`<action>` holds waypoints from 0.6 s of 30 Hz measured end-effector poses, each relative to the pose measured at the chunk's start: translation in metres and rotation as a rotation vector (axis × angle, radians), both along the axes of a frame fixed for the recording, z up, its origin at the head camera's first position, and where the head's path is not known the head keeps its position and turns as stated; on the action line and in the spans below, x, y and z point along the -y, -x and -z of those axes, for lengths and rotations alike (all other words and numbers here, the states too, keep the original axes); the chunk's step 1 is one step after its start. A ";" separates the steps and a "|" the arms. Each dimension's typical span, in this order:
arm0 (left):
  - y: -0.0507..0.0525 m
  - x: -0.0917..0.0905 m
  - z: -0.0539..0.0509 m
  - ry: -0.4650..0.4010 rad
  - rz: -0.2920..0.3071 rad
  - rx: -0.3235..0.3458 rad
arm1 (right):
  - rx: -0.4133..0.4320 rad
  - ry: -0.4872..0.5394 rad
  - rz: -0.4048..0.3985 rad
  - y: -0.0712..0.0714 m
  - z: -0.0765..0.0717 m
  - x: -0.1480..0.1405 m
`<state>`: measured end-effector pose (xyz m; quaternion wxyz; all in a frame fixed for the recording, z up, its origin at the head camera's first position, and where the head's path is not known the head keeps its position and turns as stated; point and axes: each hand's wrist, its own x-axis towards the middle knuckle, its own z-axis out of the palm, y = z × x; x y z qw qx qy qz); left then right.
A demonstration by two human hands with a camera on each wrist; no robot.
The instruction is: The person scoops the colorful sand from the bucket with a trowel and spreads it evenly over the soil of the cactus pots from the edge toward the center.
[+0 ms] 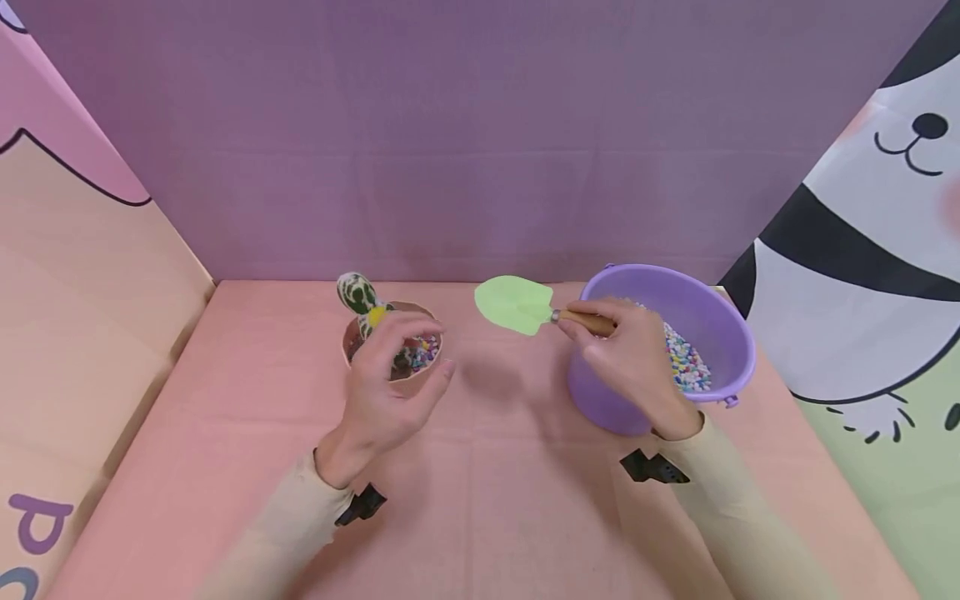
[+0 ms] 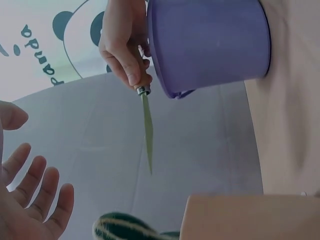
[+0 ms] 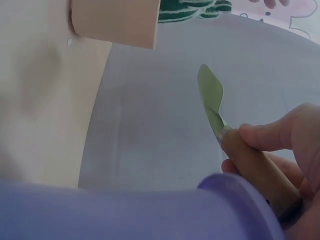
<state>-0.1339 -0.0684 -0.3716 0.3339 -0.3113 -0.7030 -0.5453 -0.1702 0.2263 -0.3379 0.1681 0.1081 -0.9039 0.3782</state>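
In the head view my right hand [image 1: 633, 358] grips the wooden handle of a small trowel with a pale green blade [image 1: 514, 304]. The blade points left, above the table and beside a purple bucket [image 1: 611, 400] that holds small multicoloured pebbles [image 1: 684, 362]. My left hand [image 1: 393, 392] hovers over the near side of a terracotta-coloured pot [image 1: 411, 383], its fingers loosely bent and holding nothing. A cactus-like plant [image 1: 356, 293] with a yellow spot stands in the pot among coloured pebbles. In the left wrist view, the left hand [image 2: 37, 195] is apart from the pot.
A pink cloth covers the table [image 1: 480, 500], with a purple backdrop [image 1: 465, 142] behind it. Cartoon-printed panels stand on both sides, a panda panel [image 1: 870, 300] at the right. One pale pebble [image 3: 69, 42] lies on the table by the pot.
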 end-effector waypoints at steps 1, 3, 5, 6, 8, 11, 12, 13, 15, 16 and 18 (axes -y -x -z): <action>0.000 -0.002 0.000 0.008 0.002 0.001 | -0.010 -0.004 0.005 0.000 -0.001 -0.002; -0.001 -0.007 -0.001 0.023 0.007 0.005 | -0.032 -0.009 0.011 0.000 -0.002 -0.008; 0.000 -0.011 -0.003 0.040 0.024 0.019 | -0.042 -0.010 0.017 -0.001 -0.004 -0.014; 0.000 -0.013 -0.003 0.051 0.031 0.032 | -0.048 -0.013 0.020 -0.001 -0.005 -0.017; 0.001 -0.018 -0.004 0.078 0.050 0.064 | -0.046 -0.021 0.035 -0.002 -0.006 -0.023; 0.002 -0.025 -0.005 0.126 0.064 0.109 | -0.021 -0.030 0.057 -0.004 -0.008 -0.031; 0.003 -0.028 -0.004 0.140 0.067 0.122 | -0.012 -0.027 0.062 -0.005 -0.008 -0.034; 0.004 -0.030 -0.004 0.151 0.070 0.132 | -0.003 -0.026 0.069 -0.005 -0.008 -0.036; 0.006 -0.035 -0.004 0.168 0.082 0.155 | 0.004 -0.018 0.072 -0.005 -0.009 -0.041; 0.007 -0.037 -0.004 0.176 0.088 0.167 | 0.000 -0.019 0.078 -0.005 -0.009 -0.043; 0.009 -0.044 -0.004 0.190 0.105 0.202 | -0.007 -0.021 0.088 -0.006 -0.010 -0.048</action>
